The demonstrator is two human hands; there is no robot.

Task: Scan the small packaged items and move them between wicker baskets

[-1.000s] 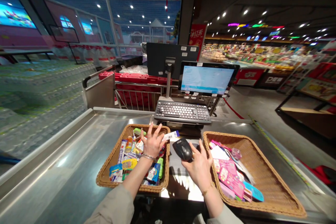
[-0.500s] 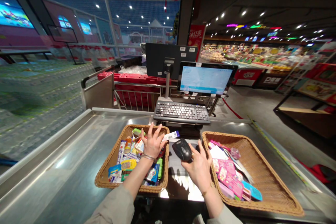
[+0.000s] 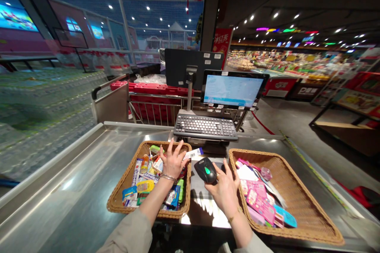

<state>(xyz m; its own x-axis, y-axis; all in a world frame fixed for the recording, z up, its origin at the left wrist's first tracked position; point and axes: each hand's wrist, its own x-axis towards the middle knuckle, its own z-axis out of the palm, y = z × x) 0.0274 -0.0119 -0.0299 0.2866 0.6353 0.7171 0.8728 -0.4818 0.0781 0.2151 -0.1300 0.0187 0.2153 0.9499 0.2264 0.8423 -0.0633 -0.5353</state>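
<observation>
My left grip [image 3: 172, 163] hovers over the far right corner of the left wicker basket [image 3: 118, 199], fingers fanned but pinching a small white-and-blue barcoded packet [image 3: 193, 153] that sticks out to the right, just past the rim. My right grip [image 3: 225, 189] is closed around the black handheld scanner [image 3: 206, 170], a green light glowing on top. It sits between the two baskets above the steel worktop [image 3: 74, 189], near of the keyboard [image 3: 206, 126], with the right wicker basket [image 3: 311, 213] just beside that wrist.
</observation>
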